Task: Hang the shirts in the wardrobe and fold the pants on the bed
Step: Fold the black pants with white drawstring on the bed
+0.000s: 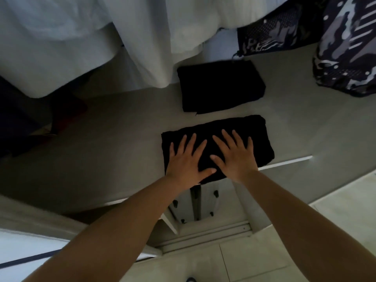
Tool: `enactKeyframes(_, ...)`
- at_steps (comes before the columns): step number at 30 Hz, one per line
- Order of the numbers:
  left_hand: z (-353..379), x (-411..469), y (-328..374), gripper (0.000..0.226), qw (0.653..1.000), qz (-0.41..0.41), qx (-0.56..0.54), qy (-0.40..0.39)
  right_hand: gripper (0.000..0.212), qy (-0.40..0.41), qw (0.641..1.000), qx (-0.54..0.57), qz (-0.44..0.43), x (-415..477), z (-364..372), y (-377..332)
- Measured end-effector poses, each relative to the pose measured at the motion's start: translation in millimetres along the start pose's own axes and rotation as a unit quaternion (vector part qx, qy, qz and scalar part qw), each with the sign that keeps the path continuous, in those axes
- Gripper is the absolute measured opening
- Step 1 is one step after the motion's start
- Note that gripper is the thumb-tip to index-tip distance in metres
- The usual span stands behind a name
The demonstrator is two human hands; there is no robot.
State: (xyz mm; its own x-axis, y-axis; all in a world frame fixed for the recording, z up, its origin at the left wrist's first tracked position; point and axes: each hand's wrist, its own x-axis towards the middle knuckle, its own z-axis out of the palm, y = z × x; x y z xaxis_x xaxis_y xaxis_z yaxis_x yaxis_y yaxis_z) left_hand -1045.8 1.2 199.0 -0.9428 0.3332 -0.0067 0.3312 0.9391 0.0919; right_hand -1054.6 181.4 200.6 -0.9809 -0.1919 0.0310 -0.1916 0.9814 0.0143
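Closest in, pale square floor tiles [254, 259] run up to a light metal track [203, 233] at the foot of a flat grey surface [101, 149]. Two bare forearms reach forward over that edge. The left hand [187, 159] and the right hand [234, 157] lie side by side, palms down with their fingers straight and spread, pressing flat on a black cloth garment folded into a thick rectangle [258, 143]. This near folded black garment sits at the front edge of the grey surface, its near corner slightly overhanging the edge. The thumbs point toward each other and almost meet over the middle of the cloth. Just beyond it, apart by a narrow strip of grey, lies a second black folded cloth rectangle [220, 86], flat and untouched. Farther back, white hanging garments [132, 37] drape down over the left and centre, and a dark-blue garment with a white and grey camouflage print [345, 47] hangs at the right. The far left is too dim to make out.
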Motion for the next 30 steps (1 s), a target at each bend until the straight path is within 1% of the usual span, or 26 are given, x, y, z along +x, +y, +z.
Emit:
enactKeyframes(3, 2, 5, -11, 0.114, 0.998, 0.056, 0.027, -0.019, 0.09, -0.012, 0.999, -0.002, -0.052, 0, 0, 12)
enactKeyframes(6, 3, 13, -14, 0.118, 0.996, 0.071, 0.051, -0.021, 0.098, -0.002, 0.995, -0.025, -0.097, 4, 1, 27)
enactKeyframes(12, -5, 68, 5, 0.111, 0.995, 0.066, 0.061, -0.039, 0.094, 0.007, 0.998, -0.021, -0.062, 34, 2, 59)
enactKeyframes(16, -7, 100, 35, 0.098, 0.994, 0.022, 0.102, -0.035, 0.084, 0.012, 0.999, -0.042, 0.0, 47, 7, 90)
enactKeyframes(19, -4, 118, 53, 0.092, 0.993, -0.015, 0.1, -0.053, 0.08, -0.003, 0.999, -0.037, 0.007, 59, 9, 112)
enactKeyframes(22, -3, 132, 54, 0.093, 0.995, -0.025, 0.083, -0.057, 0.08, -0.017, 1.0, -0.022, -0.002, 73, 8, 122)
enactKeyframes(30, 1, 139, 44, 0.099, 0.996, -0.016, 0.068, -0.05, 0.082, -0.033, 0.999, -0.012, 0.006, 80, 8, 119)
